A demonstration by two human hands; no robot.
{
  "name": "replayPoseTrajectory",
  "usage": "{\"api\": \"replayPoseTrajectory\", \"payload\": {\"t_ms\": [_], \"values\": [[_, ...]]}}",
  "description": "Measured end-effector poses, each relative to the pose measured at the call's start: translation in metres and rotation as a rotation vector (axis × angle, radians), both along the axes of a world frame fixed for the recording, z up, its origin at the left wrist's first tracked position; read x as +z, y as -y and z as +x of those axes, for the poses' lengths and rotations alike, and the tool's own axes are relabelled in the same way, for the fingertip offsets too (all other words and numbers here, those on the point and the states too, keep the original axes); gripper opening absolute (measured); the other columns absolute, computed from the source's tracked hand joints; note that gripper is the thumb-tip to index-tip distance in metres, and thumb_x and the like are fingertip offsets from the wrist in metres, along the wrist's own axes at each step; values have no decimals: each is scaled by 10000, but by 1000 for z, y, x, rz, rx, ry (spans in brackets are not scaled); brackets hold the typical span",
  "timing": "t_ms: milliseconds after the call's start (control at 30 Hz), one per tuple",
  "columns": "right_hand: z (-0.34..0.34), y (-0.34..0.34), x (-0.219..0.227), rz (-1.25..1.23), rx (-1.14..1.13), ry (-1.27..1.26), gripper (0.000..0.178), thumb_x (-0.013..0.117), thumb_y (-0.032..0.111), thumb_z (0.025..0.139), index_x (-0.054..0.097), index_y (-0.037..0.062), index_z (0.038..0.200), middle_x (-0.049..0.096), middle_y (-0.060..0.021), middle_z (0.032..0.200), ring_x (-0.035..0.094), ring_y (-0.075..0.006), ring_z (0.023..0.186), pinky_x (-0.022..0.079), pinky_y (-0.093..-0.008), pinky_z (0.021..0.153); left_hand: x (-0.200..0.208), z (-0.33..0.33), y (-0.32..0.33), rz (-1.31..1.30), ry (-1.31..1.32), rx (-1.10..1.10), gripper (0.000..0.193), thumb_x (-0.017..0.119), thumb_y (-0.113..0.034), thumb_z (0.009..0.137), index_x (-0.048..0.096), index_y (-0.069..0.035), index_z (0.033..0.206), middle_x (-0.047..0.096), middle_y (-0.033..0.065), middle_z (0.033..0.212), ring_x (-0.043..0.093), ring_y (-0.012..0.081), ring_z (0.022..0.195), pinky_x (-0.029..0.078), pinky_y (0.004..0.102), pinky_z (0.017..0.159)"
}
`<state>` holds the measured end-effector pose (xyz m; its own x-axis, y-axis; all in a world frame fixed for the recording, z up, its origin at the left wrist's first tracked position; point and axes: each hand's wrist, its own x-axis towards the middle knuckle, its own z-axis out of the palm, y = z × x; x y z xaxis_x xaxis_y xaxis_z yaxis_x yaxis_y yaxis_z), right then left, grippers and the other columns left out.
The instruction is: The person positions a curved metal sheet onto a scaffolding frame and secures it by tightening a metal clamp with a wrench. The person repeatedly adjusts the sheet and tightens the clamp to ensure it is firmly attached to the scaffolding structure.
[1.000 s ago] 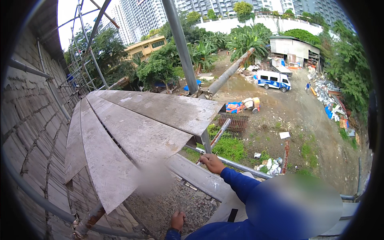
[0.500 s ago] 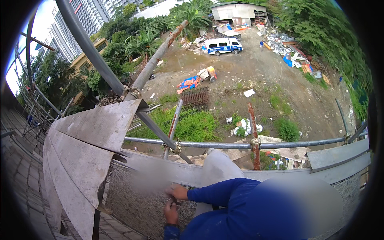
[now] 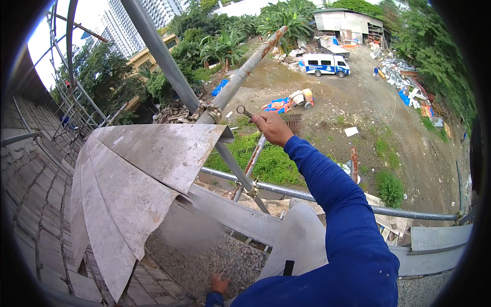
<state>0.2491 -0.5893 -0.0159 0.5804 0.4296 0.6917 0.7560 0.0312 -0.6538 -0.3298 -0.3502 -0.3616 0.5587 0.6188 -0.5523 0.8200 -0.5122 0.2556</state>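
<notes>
My right hand [image 3: 274,129] is raised at the end of a stretched blue-sleeved arm, closed round a ring spanner [image 3: 247,112] whose ring end points left. Just left of the spanner, apart from it, is a rusty clamp [image 3: 209,113] joining a thick grey scaffold pole [image 3: 163,56] and a rust-patched pipe [image 3: 250,69]. Low down, my left hand [image 3: 219,283] rests on a rough speckled grey surface [image 3: 204,261]. Its fingers look partly spread, with no held thing visible. A blurred patch covers part of that surface.
Bent metal sheets [image 3: 128,179] lie left of my hands, beside a block wall [image 3: 36,204]. A horizontal pipe rail [image 3: 286,190] runs along the outer edge. Far below is a dirt yard with a white and blue van [image 3: 326,65], a cement mixer [image 3: 302,98] and debris.
My right hand has lifted from beside my left hand up toward the clamp, bringing the spanner into plain sight. My left hand has stayed low. The view has shifted left.
</notes>
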Motion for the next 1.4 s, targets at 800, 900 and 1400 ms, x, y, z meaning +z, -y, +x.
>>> {"api": "replayPoseTrajectory", "payload": {"t_ms": [800, 900, 1400], "values": [[51, -27, 147, -483, -188, 934, 264, 706, 409, 908, 715, 145, 904, 693, -44, 907, 670, -263, 947, 458, -426, 874, 3, 25, -5, -223, -310, 23, 739, 643, -565, 905, 499, -161, 1507, 257, 312, 1615, 304, 455, 1482, 313, 509, 1198], [48, -26, 166, -524, -236, 1041, 274, 713, 426, 900, 730, 157, 944, 698, -17, 932, 654, -219, 999, 432, -399, 909, 7, 31, -3, -166, -299, -23, 716, 634, -554, 915, 511, -156, 1498, 299, 304, 1601, 334, 451, 1469, 325, 503, 1192], [33, -16, 114, -405, 7, 663, 136, 704, 205, 922, 689, 78, 967, 670, -129, 887, 658, -379, 862, 506, -490, 729, 11, 26, -10, -276, -322, -73, 705, 599, -573, 955, 463, -201, 1538, 313, 294, 1602, 297, 479, 1482, 319, 562, 1178]]}}
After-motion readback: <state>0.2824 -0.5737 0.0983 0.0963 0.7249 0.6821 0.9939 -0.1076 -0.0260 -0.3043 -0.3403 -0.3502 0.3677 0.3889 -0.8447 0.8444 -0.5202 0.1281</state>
